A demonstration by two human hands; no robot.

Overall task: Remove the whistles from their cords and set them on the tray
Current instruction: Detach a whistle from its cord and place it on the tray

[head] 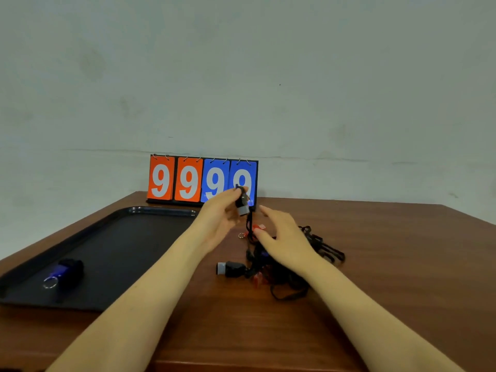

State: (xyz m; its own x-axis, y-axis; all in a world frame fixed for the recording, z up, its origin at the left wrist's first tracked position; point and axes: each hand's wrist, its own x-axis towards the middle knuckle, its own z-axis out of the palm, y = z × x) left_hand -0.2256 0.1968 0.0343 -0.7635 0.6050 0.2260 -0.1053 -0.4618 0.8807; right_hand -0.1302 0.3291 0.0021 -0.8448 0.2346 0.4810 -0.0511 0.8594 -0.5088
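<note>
Fingers of left hand pinch a black whistle above the table — cord dangling. Right hand spread, relaxed, over the cord pile. Blue whistle lies on tray.

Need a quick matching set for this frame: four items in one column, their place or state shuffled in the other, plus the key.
Items:
1. blue whistle
2. black whistle with grey tip
3. scoreboard
4. second black whistle

Places or states:
A. stands at the far edge of the table, all cards showing 9
B. lies on the black tray, no cord attached
C. lies on the table beside the cord pile
D. held up in the left hand, its cord hanging down

Pairs: 1-B, 2-D, 3-A, 4-C
</note>
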